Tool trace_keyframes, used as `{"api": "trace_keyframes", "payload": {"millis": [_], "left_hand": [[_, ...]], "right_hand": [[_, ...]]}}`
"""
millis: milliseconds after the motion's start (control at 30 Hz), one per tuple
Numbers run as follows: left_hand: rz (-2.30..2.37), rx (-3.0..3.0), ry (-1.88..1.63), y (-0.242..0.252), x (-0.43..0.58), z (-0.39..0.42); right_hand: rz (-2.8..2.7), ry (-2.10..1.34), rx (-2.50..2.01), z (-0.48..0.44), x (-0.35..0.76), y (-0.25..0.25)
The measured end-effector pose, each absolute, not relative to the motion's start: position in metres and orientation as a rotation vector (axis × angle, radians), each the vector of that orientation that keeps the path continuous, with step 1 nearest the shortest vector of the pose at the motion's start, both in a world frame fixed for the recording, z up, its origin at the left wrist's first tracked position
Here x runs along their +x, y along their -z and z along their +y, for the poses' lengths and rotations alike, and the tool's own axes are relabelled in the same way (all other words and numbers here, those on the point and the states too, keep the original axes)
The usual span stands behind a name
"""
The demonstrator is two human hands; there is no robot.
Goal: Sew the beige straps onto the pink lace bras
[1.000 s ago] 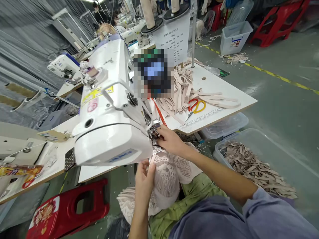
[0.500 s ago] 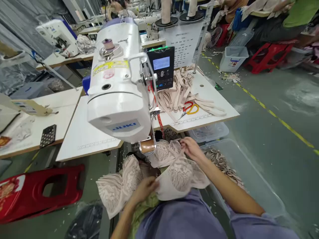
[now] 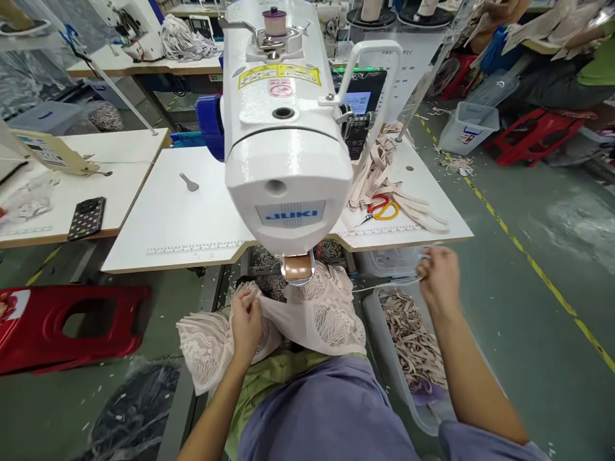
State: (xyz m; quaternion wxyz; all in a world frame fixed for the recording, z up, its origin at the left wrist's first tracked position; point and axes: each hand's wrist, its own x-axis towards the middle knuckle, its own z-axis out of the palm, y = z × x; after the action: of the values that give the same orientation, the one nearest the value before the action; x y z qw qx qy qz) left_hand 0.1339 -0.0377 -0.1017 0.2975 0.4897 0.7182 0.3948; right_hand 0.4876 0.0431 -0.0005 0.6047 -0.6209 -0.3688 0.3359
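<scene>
A pale pink lace garment (image 3: 327, 317) lies in my lap under the head of a white sewing machine (image 3: 283, 128). My left hand (image 3: 246, 320) is closed on a fold of the lace just left of the machine's foot. Out to the right, over a clear bin, my right hand (image 3: 438, 276) is closed in a pinch. A thin white thread (image 3: 384, 285) runs taut from the garment to its fingers.
The white sewing table (image 3: 182, 218) carries a heap of beige straps (image 3: 379, 169) and red-and-yellow scissors (image 3: 382, 208). A clear bin of strap offcuts (image 3: 413, 346) stands right of my knees. A red stool (image 3: 67, 326) lies at left, and a phone (image 3: 86, 218) rests on the neighbouring table.
My right hand left the lace and swung out to the right, drawing a thread. My left hand moved up and took hold of the fabric by the machine. My view turned to face the machine.
</scene>
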Motion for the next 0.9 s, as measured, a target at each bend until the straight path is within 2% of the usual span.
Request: {"api": "trace_keyframes", "payload": {"millis": [133,233,433,600,733,900], "left_hand": [[1.637,1.541,-0.968,0.065,0.161,-0.033],[1.446,1.674,-0.887,0.027,0.171,-0.035],[1.252,1.882,-0.704,-0.010,0.172,-0.044],[1.315,1.953,-0.712,0.001,0.172,-0.053],[1.407,2.039,-0.785,0.004,0.176,-0.058],[1.187,1.869,-0.710,-0.012,0.167,-0.051]], "right_hand": [[-1.456,-1.063,-1.459,0.006,0.421,0.003],[-1.849,-1.127,-1.341,-0.014,0.391,0.002],[-2.144,-1.202,-1.158,-0.023,0.373,-0.007],[-2.111,-1.418,-1.227,-0.018,0.370,-0.010],[-2.016,-1.434,-1.230,-0.017,0.373,-0.005],[-1.480,-1.667,-1.303,-0.010,0.384,0.006]]}}
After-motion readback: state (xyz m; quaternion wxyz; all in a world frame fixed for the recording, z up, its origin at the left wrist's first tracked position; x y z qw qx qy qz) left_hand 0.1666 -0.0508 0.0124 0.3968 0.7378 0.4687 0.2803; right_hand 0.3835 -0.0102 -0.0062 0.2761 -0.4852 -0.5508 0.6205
